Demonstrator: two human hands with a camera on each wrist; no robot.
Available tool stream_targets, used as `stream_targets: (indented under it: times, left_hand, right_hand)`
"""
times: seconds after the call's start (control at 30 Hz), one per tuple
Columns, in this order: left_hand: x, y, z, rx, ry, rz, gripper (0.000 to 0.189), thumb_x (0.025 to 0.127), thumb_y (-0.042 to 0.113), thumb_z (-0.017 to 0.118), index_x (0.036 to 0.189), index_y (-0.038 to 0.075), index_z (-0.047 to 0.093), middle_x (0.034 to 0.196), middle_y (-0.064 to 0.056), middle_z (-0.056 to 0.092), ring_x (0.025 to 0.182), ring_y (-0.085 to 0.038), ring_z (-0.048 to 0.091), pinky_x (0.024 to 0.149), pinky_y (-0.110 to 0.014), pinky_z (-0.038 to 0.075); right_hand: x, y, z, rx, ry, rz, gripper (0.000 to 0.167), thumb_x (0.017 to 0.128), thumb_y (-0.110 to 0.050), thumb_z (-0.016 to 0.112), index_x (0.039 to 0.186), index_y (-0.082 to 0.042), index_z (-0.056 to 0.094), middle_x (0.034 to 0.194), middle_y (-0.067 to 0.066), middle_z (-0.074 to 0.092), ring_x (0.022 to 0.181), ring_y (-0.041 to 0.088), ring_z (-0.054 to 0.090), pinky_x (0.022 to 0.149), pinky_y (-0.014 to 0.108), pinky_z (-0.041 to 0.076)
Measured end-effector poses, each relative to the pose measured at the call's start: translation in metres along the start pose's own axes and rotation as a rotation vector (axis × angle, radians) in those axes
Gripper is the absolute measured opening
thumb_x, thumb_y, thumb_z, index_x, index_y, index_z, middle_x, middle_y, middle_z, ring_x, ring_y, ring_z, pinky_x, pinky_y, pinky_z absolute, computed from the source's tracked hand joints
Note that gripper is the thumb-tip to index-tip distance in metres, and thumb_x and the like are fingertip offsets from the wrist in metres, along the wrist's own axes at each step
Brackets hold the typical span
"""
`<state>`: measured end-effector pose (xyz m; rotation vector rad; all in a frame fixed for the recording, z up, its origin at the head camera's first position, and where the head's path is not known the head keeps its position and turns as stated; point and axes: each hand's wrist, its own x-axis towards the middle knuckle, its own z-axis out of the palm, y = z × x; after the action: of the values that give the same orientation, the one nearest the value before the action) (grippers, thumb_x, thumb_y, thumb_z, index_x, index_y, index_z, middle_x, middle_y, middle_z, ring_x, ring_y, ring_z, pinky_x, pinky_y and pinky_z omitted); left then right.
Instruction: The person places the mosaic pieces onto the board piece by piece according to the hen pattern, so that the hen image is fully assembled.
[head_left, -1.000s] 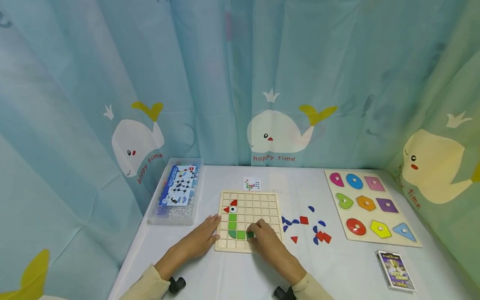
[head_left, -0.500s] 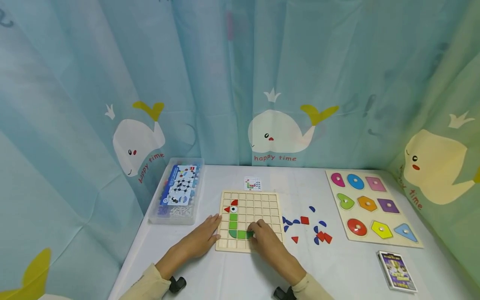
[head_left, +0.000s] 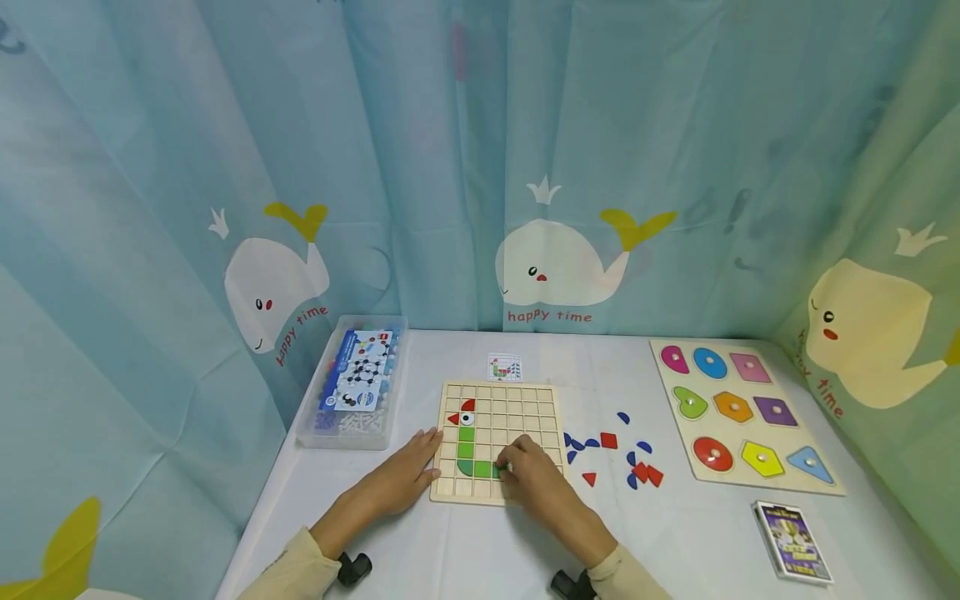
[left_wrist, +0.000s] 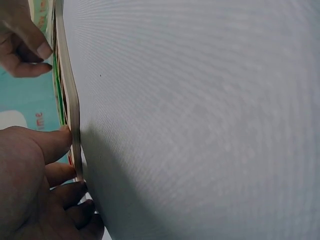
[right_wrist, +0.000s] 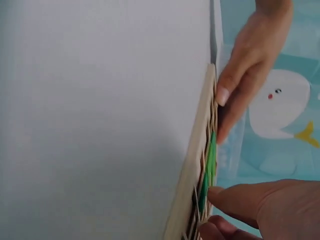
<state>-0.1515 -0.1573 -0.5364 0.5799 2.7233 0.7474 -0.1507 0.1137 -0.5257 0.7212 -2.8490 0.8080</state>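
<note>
A square wooden grid board [head_left: 517, 408] lies on the white table, with flat pieces in some cells. Along its left side run a red quarter-round, a red triangle, an eye piece [head_left: 467, 418] and several green pieces [head_left: 466, 449]. My left hand [head_left: 405, 475] rests at the board's left edge, fingers extended; in the left wrist view its thumb touches the rim. Over the lower row, my right hand [head_left: 536, 479] has its thumb and fingertips at a dark green piece [head_left: 497, 471], pinching it at board level. The fingers partly cover this piece, so its outline is unclear.
Loose blue half-rounds [head_left: 592, 443] and red pieces [head_left: 609, 440] lie right of the board. A picture card [head_left: 504, 367] lies behind it. A clear plastic box [head_left: 352, 383] stands left; a shape puzzle [head_left: 738, 417] and a card pack [head_left: 791, 542] are right.
My right hand has shifted slightly while its fingertips stay by the dark green piece, which now shows less. The left hand keeps its place at the board's edge.
</note>
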Motion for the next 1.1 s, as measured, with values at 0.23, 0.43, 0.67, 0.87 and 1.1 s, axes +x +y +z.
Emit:
stream_targets:
  times: [0.23, 0.43, 0.67, 0.87, 1.1]
  left_hand:
    - [0.0, -0.001, 0.0, 0.006, 0.004, 0.004, 0.063, 0.112, 0.028, 0.051, 0.165, 0.001, 0.029, 0.172, -0.019, 0.027, 0.161, -0.04, 0.022, 0.128, -0.056, 0.027]
    - [-0.001, 0.001, -0.001, -0.014, 0.01, 0.0, 0.063, 0.112, 0.026, 0.052, 0.165, 0.0, 0.031, 0.172, -0.019, 0.027, 0.161, -0.039, 0.022, 0.128, -0.056, 0.027]
    - [-0.001, 0.001, 0.0, -0.017, 0.006, -0.01, 0.063, 0.112, 0.027, 0.052, 0.165, 0.001, 0.03, 0.173, -0.017, 0.026, 0.161, -0.039, 0.021, 0.129, -0.056, 0.026]
    - [-0.001, 0.001, 0.0, -0.01, 0.012, -0.007, 0.062, 0.112, 0.026, 0.052, 0.165, 0.001, 0.03, 0.173, -0.018, 0.026, 0.161, -0.039, 0.022, 0.128, -0.056, 0.027]
    - [0.0, 0.002, -0.001, -0.014, 0.008, -0.004, 0.063, 0.112, 0.026, 0.052, 0.165, 0.0, 0.03, 0.173, -0.018, 0.026, 0.161, -0.04, 0.022, 0.129, -0.056, 0.027]
  right_hand:
    - [-0.001, 0.027, -0.023, -0.035, 0.033, 0.139, 0.014, 0.09, 0.0, 0.081, 0.101, -0.006, 0.075, 0.096, 0.005, 0.063, 0.085, 0.015, 0.057, 0.074, 0.035, 0.057]
    - [-0.007, 0.065, -0.046, -0.099, 0.004, 0.325, 0.026, 0.092, -0.006, 0.08, 0.117, -0.003, 0.072, 0.113, 0.018, 0.064, 0.1, 0.033, 0.062, 0.087, 0.052, 0.056]
    - [-0.018, 0.109, -0.067, -0.123, -0.013, 0.448, 0.026, 0.094, -0.005, 0.074, 0.119, -0.001, 0.069, 0.121, 0.029, 0.059, 0.113, 0.048, 0.055, 0.087, 0.063, 0.047]
    - [-0.022, 0.127, -0.076, -0.105, -0.04, 0.464, 0.023, 0.096, -0.001, 0.072, 0.119, -0.003, 0.068, 0.118, 0.029, 0.058, 0.107, 0.046, 0.058, 0.087, 0.063, 0.05]
    - [-0.025, 0.128, -0.09, -0.082, -0.083, 0.512, 0.038, 0.097, -0.01, 0.074, 0.131, 0.002, 0.062, 0.123, 0.032, 0.057, 0.108, 0.044, 0.059, 0.087, 0.06, 0.048]
